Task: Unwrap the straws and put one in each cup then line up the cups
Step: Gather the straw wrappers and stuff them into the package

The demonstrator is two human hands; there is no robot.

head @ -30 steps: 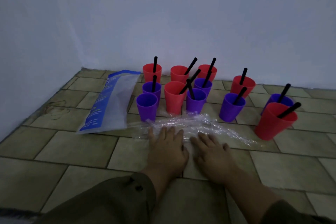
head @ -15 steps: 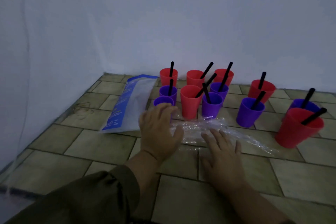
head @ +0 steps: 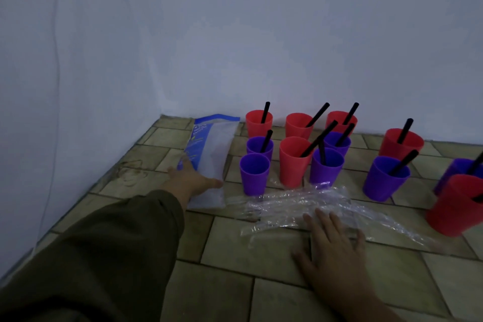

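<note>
Several red and purple cups stand on the tiled floor near the back wall, most with a black straw (head: 317, 138) in them. The front-left purple cup (head: 254, 175) shows no straw. A pile of clear plastic wrappers (head: 295, 202) lies in front of the cups. My right hand (head: 333, 246) rests flat on the floor, fingers straight, fingertips on the near edge of the wrappers. My left hand (head: 192, 180) reaches out to the blue-and-white straw bag (head: 211, 151) and lies on its near left part, thumb spread on the bag.
White walls close off the left side and the back, meeting in a corner behind the bag. More cups stand at the right, with a red cup (head: 454, 206) closest to the frame edge. Bare tiles (head: 230, 282) lie in front of me.
My left hand lifted off the wrappers and moved left and forward onto the straw bag. My right hand stayed on the wrappers. The view turned to the left.
</note>
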